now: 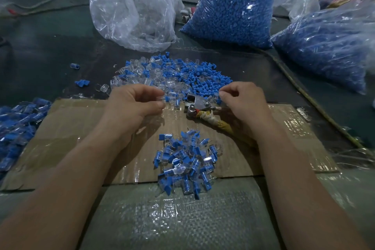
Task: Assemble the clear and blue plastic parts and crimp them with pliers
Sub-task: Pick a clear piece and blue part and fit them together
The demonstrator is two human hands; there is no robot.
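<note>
L hand (134,105), centre-left of frame, has fingers curled w/ thumb & index closing on what looks like a clear part (160,99). That grip is pinching it, tho blur makes this a judgement. R hand (241,103), centre-right, is curled too, thumb meeting index at the near edge of the loose pile (178,75); can't tell if that grip holds anything. Key relation: pliers (199,103) lie on the cardboard (81,128) between the hands, head just beside R hand, cloth-wrapped handle running toward lower right & under it, so long axis goes upper left to lower right. R hand is nearer, prob. the one to lift them once the 2 halves are mated; the clear part would then come to the jaws from the left. Done pile (186,164) sits lower centre, more done pieces (18,126) at left edge. Cardboard is taped & glossy, on a dark tabletop (50,46); woven sack (172,219) at bottom. Up top: clear bag (132,6), 2 blue bags (235,6). Dim, cluttered workroom.
</note>
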